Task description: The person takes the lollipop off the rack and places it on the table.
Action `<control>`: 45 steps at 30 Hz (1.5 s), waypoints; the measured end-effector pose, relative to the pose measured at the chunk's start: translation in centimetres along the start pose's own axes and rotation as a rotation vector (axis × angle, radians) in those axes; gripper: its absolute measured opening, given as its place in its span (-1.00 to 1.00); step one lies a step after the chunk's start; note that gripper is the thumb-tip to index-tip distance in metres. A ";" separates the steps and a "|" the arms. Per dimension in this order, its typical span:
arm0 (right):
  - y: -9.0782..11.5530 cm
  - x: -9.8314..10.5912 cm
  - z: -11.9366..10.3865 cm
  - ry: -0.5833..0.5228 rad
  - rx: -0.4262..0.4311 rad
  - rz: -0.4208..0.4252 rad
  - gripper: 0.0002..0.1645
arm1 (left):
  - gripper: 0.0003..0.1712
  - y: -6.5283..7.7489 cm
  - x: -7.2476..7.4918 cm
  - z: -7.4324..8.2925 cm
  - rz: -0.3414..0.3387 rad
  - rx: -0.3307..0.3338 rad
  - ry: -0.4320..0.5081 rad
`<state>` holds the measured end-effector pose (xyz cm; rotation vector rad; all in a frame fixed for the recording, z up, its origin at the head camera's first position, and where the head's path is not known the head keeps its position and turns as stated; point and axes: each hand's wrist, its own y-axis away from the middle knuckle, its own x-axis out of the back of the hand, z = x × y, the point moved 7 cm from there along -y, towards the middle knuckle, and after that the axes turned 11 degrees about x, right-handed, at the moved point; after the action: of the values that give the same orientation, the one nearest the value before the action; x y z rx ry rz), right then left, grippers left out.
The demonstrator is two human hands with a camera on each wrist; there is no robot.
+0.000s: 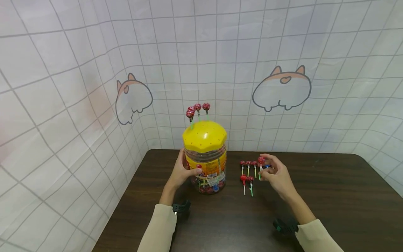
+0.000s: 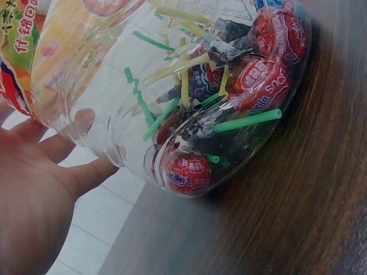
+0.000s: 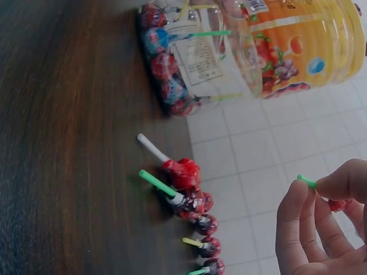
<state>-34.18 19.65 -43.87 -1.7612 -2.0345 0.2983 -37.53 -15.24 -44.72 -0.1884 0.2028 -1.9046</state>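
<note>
A clear candy jar (image 1: 209, 168) with an orange-yellow label stands on the table, and lollipops show through its lower wall. My left hand (image 1: 182, 170) grips its left side, thumb across the front. The scalloped yellow lid (image 1: 204, 137) has small holes; several red-wrapped lollipops (image 1: 206, 106) stand upright in it, heads up. My right hand (image 1: 277, 174) pinches a red lollipop (image 1: 261, 160) by its green stick (image 3: 307, 181), right of the jar. Beside that hand lie several loose lollipops (image 1: 248, 163) in two rows, including a bright red one with a white stick (image 3: 186, 173).
The dark wood table (image 1: 226, 224) meets a white grid-patterned curtain (image 1: 226, 77) behind and at the sides. Something blue (image 1: 267, 166) is partly hidden behind the right fingers. Dark bands (image 1: 181, 207) sit at both wrists, by the light sleeves.
</note>
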 end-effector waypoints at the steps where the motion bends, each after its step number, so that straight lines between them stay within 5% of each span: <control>1: 0.1 0.0 0.1 0.000 -0.001 -0.004 -0.28 | 0.03 0.0 0.0 0.0 0.002 0.003 0.002; 25: 0.7 0.0 2.8 -0.012 -0.081 -0.100 -0.25 | 0.06 0.1 -0.1 0.0 -0.005 0.014 0.020; 45: 1.4 -0.8 4.9 0.102 -0.171 -0.222 -0.27 | 0.06 0.0 0.0 0.0 0.014 0.023 -0.023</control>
<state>-35.07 19.68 -48.95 -1.5893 -2.2105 -0.0334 -37.48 -15.21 -44.77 -0.1924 0.1665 -1.8894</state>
